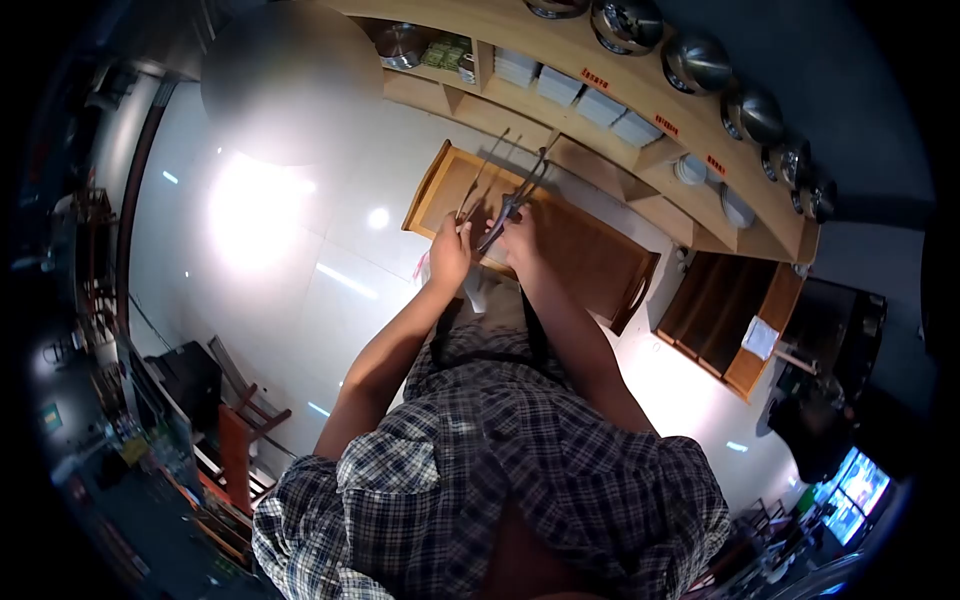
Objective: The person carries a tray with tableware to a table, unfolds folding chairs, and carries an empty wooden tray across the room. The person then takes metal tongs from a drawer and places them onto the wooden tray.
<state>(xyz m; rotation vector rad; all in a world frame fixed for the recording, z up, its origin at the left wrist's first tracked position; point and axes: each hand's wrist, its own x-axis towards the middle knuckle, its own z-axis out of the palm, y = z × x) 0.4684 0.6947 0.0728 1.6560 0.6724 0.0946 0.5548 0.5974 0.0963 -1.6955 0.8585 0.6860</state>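
My left hand (452,250) is closed on a long thin metal utensil (470,188), which points up and away; its exact kind is unclear. Just beside it, my right hand (519,240) grips a dark long-handled tool (513,203) that looks like tongs, its narrow end angled up to the right. Both tools are apart from each other at their far ends. Below and beyond the hands stands a low brown wooden piece with raised ends (600,250). My fingers partly hide both handles.
Ahead, a wooden shelf unit (655,155) holds stacked white dishes (600,106) and, on top, several steel pots (697,62). A wooden rack (725,310) stands to the right. At lower left is a wooden chair (236,455). Pale glossy floor (340,230) reflects bright light.
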